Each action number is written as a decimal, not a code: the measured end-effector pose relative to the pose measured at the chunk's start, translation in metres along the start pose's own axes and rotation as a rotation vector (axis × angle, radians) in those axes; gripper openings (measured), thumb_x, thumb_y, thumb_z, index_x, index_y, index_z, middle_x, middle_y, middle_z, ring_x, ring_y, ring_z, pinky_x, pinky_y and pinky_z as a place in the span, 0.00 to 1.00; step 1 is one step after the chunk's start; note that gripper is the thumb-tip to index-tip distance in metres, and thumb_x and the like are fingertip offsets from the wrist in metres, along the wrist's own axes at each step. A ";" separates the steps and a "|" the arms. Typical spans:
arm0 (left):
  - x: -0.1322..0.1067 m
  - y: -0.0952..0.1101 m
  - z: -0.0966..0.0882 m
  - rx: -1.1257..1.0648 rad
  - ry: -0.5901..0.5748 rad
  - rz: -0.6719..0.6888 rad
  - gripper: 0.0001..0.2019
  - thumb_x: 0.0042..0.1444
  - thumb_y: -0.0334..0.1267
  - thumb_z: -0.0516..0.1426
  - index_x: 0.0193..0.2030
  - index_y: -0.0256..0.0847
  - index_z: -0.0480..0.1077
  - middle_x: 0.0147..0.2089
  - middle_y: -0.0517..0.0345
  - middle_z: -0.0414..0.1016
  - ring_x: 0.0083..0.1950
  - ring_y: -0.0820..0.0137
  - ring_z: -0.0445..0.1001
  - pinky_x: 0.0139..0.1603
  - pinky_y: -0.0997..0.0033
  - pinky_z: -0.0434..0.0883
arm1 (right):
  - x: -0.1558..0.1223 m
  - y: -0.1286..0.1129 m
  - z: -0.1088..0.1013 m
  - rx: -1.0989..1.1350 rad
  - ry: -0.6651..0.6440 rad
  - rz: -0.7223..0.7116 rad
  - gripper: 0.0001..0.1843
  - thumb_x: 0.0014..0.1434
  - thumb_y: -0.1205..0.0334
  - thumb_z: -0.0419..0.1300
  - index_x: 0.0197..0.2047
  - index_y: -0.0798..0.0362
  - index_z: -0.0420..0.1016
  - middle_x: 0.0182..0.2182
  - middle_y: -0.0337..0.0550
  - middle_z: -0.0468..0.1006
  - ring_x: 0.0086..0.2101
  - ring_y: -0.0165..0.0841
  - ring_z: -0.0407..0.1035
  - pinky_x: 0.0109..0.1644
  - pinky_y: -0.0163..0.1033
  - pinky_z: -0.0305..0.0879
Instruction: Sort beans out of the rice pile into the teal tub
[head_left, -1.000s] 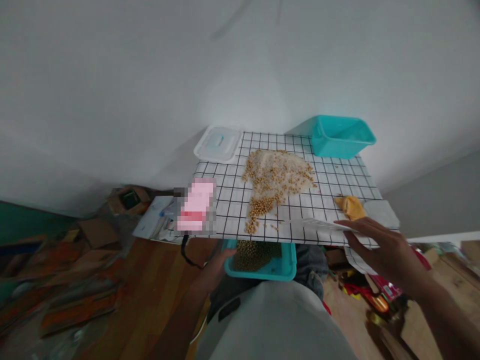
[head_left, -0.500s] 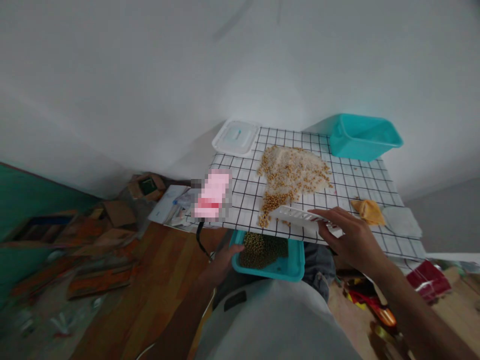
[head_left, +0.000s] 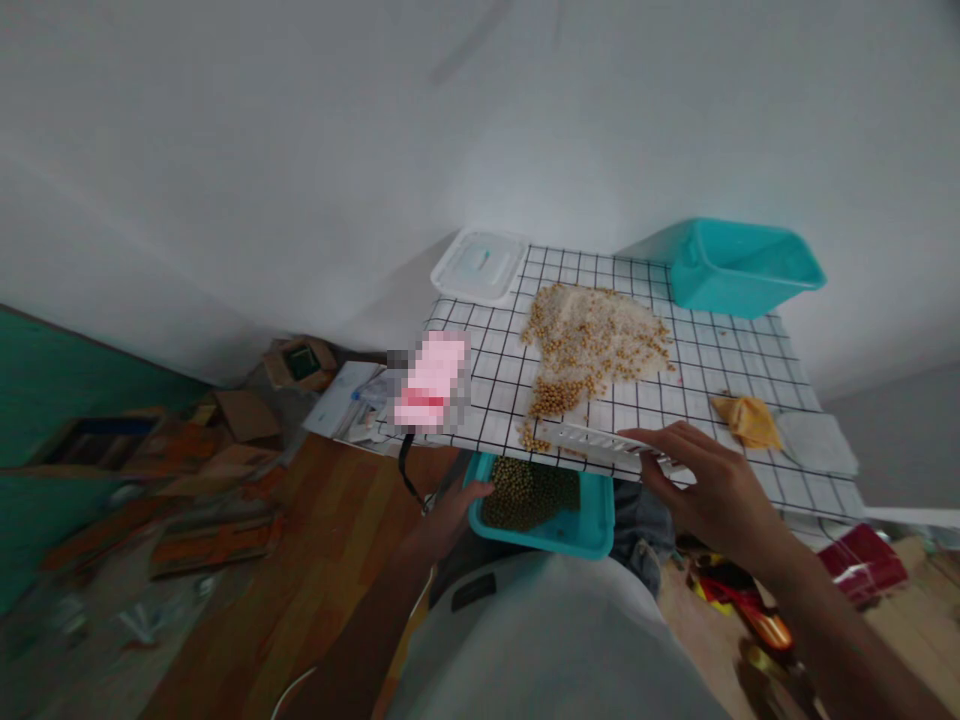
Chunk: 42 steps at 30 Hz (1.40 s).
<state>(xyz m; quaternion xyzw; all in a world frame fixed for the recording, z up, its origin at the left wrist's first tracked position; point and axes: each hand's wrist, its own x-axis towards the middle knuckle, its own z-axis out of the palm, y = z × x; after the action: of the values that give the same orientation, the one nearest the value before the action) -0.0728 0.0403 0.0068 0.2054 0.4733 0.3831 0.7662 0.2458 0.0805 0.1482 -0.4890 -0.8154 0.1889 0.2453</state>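
Note:
My right hand [head_left: 709, 485] is closed on one end of a white slotted plastic plate [head_left: 589, 440], held on edge near the table's front edge. By its far end lie a few loose soybeans [head_left: 534, 436]. Behind them a cluster of soybeans [head_left: 556, 396] joins a spread heap of white grains mixed with soybeans [head_left: 600, 335]. Below the table edge my left hand [head_left: 452, 515] grips the left side of a teal plastic bin [head_left: 547, 547], thumb over the rim. Yellowish soybeans [head_left: 514, 478] and darker green beans [head_left: 559, 490] lie in it.
On the grid-patterned table [head_left: 491, 395] are a clear lid [head_left: 481, 265], a pink pixelated object [head_left: 433, 378], another teal bin [head_left: 750, 270], a yellow cloth [head_left: 750, 422] and a whitish flat piece [head_left: 817, 442]. Cardboard boxes [head_left: 244, 415] clutter the floor at left.
My right hand has drawn the slotted plate closer to the table's front edge. A few soybeans now lie apart from the cluster. My left hand still holds the bin; the view has shifted slightly.

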 end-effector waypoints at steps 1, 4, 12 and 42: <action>0.001 -0.001 -0.001 -0.004 -0.001 -0.006 0.21 0.57 0.40 0.60 0.57 0.39 0.73 0.55 0.49 0.81 0.58 0.54 0.78 0.58 0.55 0.72 | -0.002 -0.001 0.000 0.006 -0.010 -0.004 0.19 0.64 0.66 0.57 0.57 0.43 0.73 0.38 0.41 0.75 0.38 0.33 0.71 0.41 0.39 0.70; 0.003 -0.003 -0.002 -0.018 -0.005 -0.018 0.21 0.58 0.39 0.60 0.57 0.39 0.73 0.56 0.48 0.81 0.57 0.54 0.78 0.59 0.56 0.72 | -0.005 -0.004 -0.001 0.024 -0.031 -0.009 0.18 0.64 0.67 0.57 0.56 0.43 0.73 0.38 0.40 0.75 0.38 0.32 0.71 0.42 0.38 0.69; 0.006 -0.005 -0.001 -0.052 0.002 -0.012 0.20 0.56 0.38 0.61 0.55 0.38 0.74 0.54 0.47 0.82 0.55 0.54 0.79 0.56 0.57 0.73 | 0.004 -0.009 0.001 -0.016 0.090 -0.016 0.18 0.63 0.68 0.58 0.55 0.45 0.74 0.37 0.41 0.75 0.37 0.32 0.70 0.42 0.38 0.70; 0.008 -0.011 -0.005 -0.073 -0.024 0.024 0.24 0.57 0.37 0.60 0.61 0.41 0.70 0.57 0.48 0.80 0.60 0.53 0.76 0.59 0.55 0.71 | 0.008 -0.012 0.014 0.021 -0.001 -0.086 0.19 0.63 0.70 0.58 0.56 0.46 0.74 0.39 0.43 0.76 0.40 0.34 0.70 0.43 0.41 0.69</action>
<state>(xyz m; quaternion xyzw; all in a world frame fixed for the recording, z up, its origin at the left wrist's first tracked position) -0.0713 0.0400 -0.0076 0.1877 0.4472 0.4068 0.7741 0.2259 0.0813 0.1454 -0.4507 -0.8339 0.1869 0.2581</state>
